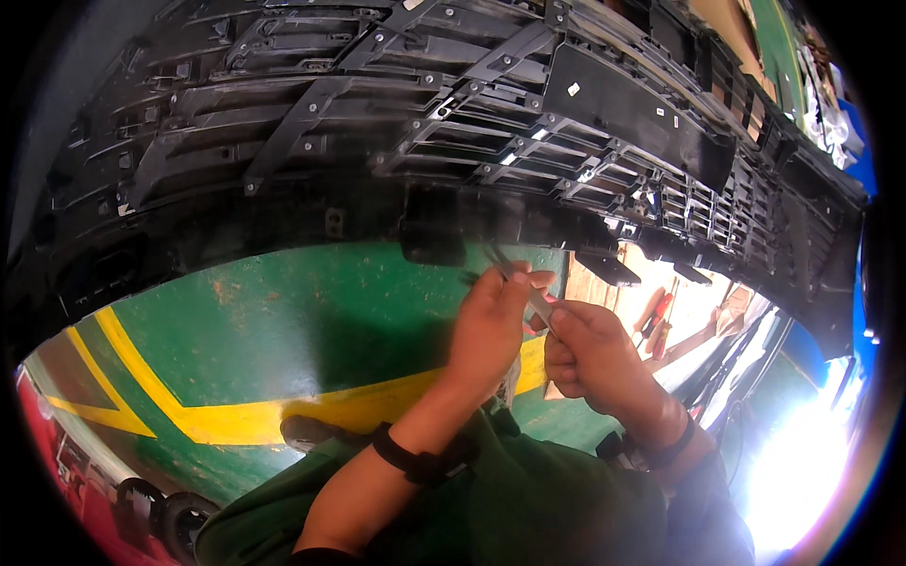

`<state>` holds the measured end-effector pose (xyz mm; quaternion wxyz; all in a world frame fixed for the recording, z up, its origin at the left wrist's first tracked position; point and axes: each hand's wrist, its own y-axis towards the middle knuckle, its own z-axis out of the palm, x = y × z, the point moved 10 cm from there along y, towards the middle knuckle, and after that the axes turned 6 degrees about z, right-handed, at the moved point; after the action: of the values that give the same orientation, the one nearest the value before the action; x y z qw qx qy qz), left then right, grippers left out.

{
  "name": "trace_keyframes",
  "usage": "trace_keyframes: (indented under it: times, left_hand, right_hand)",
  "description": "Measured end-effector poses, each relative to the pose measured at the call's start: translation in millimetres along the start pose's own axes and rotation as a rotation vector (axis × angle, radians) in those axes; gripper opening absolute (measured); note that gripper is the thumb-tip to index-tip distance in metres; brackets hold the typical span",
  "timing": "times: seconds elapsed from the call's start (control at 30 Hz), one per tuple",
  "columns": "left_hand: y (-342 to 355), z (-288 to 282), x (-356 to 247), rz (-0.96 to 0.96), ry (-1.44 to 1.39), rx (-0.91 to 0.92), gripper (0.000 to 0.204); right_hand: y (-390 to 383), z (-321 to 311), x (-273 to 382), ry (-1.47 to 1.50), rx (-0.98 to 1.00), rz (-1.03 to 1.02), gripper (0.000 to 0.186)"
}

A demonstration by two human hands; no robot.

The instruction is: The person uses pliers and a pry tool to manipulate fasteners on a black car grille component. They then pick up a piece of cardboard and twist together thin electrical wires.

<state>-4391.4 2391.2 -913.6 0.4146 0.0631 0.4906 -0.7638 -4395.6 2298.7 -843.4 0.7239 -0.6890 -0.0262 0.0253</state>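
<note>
A large black plastic car grille [311, 108] with slats and screws spans the upper part of the view. Just below its lower edge, my left hand [483, 325] has its fingers closed round a slim grey metal tool [540, 304]. The tool's far tip points up at the grille's edge; its exact kind is unclear. My right hand [604, 363] grips the same tool's nearer end, fingers curled in. Both hands are close together, and a black block-like tab [433, 242] hangs from the grille to the left of them.
Green floor [377, 292] with yellow stripes [245, 422] lies below. Red-handled tools [658, 321] rest on a pale wooden surface at the right. Black wheels [184, 519] stand at the lower left. Strong glare covers the lower right.
</note>
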Motion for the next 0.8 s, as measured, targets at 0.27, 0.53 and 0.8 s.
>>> trace_keyframes:
  times: [0.27,0.53,0.8]
  left_hand:
    - [0.1,-3.5,0.4,-0.012,0.002,-0.027,0.04]
    - [-0.4,-1.5,0.4,-0.009,-0.013,-0.025,0.041]
    - [0.1,-1.8,-3.4,0.001,-0.017,-0.045,0.041]
  right_hand:
    - [0.5,2.6,3.3,0.0,0.001,-0.013,0.027]
    - [-2.7,1.7,2.9,-0.009,-0.013,-0.007,0.027]
    - [-1.5,3.8,6.6,-0.012,0.021,0.0,0.03]
